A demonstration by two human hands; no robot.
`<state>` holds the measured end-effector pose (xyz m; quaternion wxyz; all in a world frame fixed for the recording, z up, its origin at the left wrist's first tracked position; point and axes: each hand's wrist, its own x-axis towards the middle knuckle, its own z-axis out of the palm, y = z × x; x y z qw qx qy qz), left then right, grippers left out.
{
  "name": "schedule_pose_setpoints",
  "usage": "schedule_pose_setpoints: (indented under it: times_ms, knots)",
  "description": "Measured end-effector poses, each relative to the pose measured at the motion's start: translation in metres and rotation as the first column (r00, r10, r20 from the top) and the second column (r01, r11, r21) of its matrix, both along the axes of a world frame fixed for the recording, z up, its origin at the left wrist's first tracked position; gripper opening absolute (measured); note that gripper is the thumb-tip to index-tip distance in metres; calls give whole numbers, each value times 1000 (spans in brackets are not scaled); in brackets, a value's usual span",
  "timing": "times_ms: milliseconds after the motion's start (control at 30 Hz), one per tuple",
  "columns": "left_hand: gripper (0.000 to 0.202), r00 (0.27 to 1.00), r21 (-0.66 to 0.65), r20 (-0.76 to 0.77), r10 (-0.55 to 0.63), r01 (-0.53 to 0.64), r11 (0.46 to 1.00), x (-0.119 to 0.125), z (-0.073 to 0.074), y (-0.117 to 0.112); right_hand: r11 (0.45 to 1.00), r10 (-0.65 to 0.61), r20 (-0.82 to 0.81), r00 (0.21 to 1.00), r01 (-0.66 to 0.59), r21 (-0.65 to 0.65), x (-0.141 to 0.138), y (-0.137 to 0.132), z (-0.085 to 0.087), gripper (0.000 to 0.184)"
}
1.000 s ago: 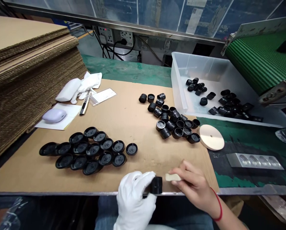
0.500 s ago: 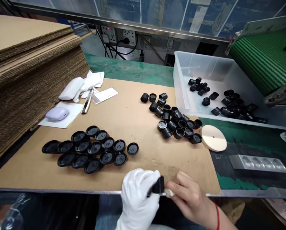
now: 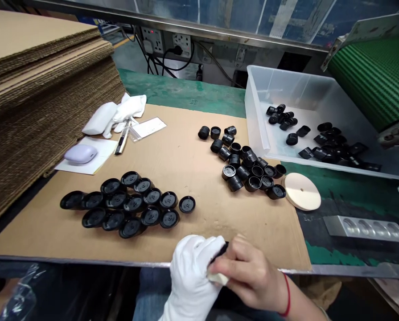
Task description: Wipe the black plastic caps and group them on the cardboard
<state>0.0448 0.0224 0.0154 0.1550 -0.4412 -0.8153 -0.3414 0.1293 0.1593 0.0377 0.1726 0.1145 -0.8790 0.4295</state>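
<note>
My left hand [image 3: 194,272], in a white glove, is closed around a black plastic cap [image 3: 221,252] at the table's front edge. Bare and with a red string at the wrist, my right hand [image 3: 249,272] pinches a small cream-coloured pad [image 3: 218,278] against that cap. Most of the cap is hidden behind my fingers. Left of my hands, several black caps [image 3: 132,203] stand grouped with their recessed faces up. Farther right, a loose heap of black caps [image 3: 242,160] lies in mixed directions on the cardboard sheet [image 3: 192,169].
A translucent bin [image 3: 257,111] at the back right contains more black caps. Beside the heap lie a round cream disc [image 3: 301,191] and a metal block with round hollows [image 3: 366,228]. Stacked cardboard [image 3: 52,89], a utility knife [image 3: 122,140] and a lilac case [image 3: 81,153] are at left.
My right hand has moved left and closer to my left hand, bringing the cream pad over the cap and covering more of it. The view has shifted slightly.
</note>
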Motion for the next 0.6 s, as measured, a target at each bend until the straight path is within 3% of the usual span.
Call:
schedule_pose_setpoints:
  times_ms: [167,333,433,500,600]
  knots:
    - [15,1000,30,14,19,-20,999,4,0,1,995,-98,30,995,98,-3,15,14,-7,20]
    - [15,999,37,-8,46,-46,998,3,-4,-1,997,-56,-73,996,60,55,1,-2,-6,26]
    - [15,999,30,1,38,-38,999,3,-4,-1,994,-58,-95,994,66,91,2,3,-7,23]
    - [14,998,15,23,61,-61,998,4,-5,-1,983,-110,-27,994,113,142,11,20,-8,20]
    - [24,995,13,48,90,-91,996,6,-12,-2,959,-239,207,949,197,206,30,56,-6,18]
